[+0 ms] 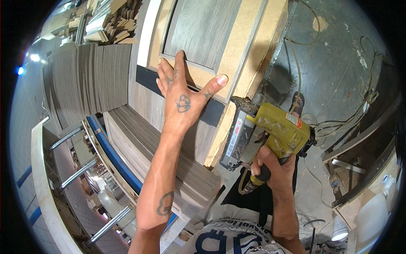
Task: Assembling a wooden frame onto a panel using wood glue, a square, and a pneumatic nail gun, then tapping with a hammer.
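Observation:
A pneumatic nail gun with a yellow body is held by its handle in my right hand, fingers wrapped round the grip. Its nose touches or nearly touches the near right corner of a wooden frame. My left hand presses flat on the frame's near end, fingers spread, thumb pointing right. Under that hand a black strip lies across the grey wood-grain board. A grey wood-grain panel sits inside the frame. The nail gun hides part of the frame's near right edge.
Stacked grey boards stand at the left, with more piled boards below the work. Wood offcuts heap at the far left. A roller conveyor runs along the left. An air hose and cables trail over the floor at right.

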`<state>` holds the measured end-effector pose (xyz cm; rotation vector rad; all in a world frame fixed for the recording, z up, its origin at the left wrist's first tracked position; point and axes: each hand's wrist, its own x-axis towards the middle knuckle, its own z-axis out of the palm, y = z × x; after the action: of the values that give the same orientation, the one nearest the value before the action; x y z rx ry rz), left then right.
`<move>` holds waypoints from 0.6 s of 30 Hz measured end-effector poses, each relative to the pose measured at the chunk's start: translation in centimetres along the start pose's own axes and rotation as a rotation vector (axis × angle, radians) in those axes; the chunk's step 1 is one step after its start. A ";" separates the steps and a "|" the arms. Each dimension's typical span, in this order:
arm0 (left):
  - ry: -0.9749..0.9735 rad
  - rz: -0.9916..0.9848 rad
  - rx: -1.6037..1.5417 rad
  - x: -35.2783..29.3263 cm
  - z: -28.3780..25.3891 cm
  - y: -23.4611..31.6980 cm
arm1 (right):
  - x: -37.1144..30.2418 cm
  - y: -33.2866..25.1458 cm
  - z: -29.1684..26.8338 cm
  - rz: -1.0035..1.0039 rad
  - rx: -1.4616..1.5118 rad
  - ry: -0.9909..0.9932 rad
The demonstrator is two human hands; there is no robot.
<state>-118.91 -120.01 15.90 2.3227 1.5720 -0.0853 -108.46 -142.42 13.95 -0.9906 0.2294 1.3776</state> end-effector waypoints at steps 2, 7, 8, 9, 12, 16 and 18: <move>0.000 0.000 0.004 -0.1 0.1 0.0 | -0.1 -0.3 0.0 0.012 0.039 0.007; 0.004 -0.013 -0.020 0.0 0.2 0.0 | 0.1 -0.4 0.2 0.017 -0.015 0.022; 0.004 -0.022 -0.021 -0.1 -0.1 0.2 | -0.1 -0.6 0.3 0.022 -0.007 0.033; -0.005 -0.030 -0.053 -0.1 -0.5 0.6 | -0.3 -0.8 0.5 0.025 -0.002 0.043; 0.018 0.019 -0.069 0.3 -0.6 0.9 | -0.4 -1.7 0.9 -0.033 0.005 0.018; 0.077 0.024 -0.010 -0.2 -0.9 0.2 | -2.6 -4.8 1.4 -0.101 -0.188 -0.010; 0.068 -0.020 0.003 -0.7 -1.1 -0.1 | -4.5 -7.9 2.0 -0.119 -0.321 0.078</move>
<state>-119.43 -120.21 17.05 2.3356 1.6280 -0.0138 -103.40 -143.28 21.71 -1.3048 0.0050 1.2910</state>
